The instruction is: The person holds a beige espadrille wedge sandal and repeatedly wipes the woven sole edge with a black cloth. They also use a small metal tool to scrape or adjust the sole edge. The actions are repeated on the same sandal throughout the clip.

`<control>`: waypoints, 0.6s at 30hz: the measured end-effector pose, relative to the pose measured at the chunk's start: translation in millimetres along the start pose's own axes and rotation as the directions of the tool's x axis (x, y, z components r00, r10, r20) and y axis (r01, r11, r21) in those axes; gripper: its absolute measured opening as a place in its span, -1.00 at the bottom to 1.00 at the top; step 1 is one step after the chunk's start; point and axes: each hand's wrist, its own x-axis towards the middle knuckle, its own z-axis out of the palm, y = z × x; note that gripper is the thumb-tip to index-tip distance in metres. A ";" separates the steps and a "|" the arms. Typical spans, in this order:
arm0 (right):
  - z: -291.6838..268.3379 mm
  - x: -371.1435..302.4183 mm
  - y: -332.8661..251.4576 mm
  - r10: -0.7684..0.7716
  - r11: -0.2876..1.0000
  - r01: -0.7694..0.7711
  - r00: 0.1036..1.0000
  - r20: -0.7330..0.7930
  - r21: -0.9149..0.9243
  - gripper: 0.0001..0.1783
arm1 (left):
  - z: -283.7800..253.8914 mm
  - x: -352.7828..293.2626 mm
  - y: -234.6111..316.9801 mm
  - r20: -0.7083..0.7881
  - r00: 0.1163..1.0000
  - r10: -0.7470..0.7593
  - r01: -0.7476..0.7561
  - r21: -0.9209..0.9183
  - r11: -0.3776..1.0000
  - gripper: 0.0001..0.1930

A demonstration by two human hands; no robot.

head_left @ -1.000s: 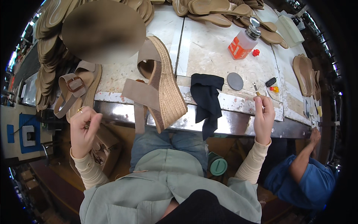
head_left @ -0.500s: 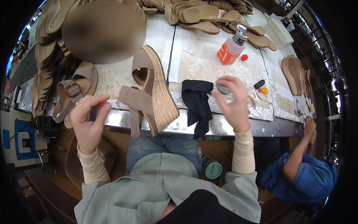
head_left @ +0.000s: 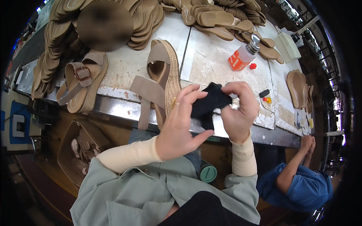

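A black cloth (head_left: 209, 103) is lifted off the table between my two hands. My right hand (head_left: 240, 113) pinches its right end with bent fingers and thumb. My left hand (head_left: 179, 126), ringed on one finger, reaches across to the cloth's left side, its thumb spread away from the fingers; they touch or nearly touch the cloth. Behind the left hand, a taupe wedge sandal (head_left: 154, 89) with a woven sole lies on its side at the table edge, its loose strap hanging down. Farther left rests a second, buckled sandal (head_left: 85, 81).
Stacks of tan insoles (head_left: 54, 56) line the far and left sides. A bottle with orange label (head_left: 242, 56) and metal top stands beyond my right hand, beside a red cap (head_left: 253, 66). Under the table sits a box of sandals (head_left: 81, 147). A co-worker in blue (head_left: 298, 184) sits at right.
My left hand has swung right from beside the sandals to the cloth. My right hand has taken hold of the cloth, which is now bunched and raised off the table.
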 end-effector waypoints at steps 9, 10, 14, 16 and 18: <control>-26.6 -5.2 -21.1 0.525 0.416 -0.411 0.837 0.155 0.811 -0.77 | 45.9 9.8 -22.1 -0.013 0.996 0.093 -0.094 -0.080 0.992 -0.83; -24.4 -2.2 -17.6 0.436 0.199 -0.370 0.863 0.256 0.907 -0.84 | 42.8 10.7 -15.6 0.011 0.997 0.077 -0.076 -0.023 0.997 -0.85; -49.8 31.4 32.3 0.497 0.232 -0.491 0.802 0.331 0.840 -0.85 | -8.7 22.0 -1.7 0.060 0.975 0.214 -0.217 0.044 0.975 -0.80; -73.2 58.4 76.9 0.540 0.400 -0.562 0.783 0.309 0.724 -0.84 | -40.7 37.5 -7.3 -0.008 0.973 0.230 -0.223 0.222 0.949 -0.74; -89.4 84.1 115.0 0.646 0.499 -0.608 0.736 0.202 0.617 -0.83 | -65.0 49.4 -20.5 -0.081 0.976 0.201 -0.155 0.384 0.910 -0.65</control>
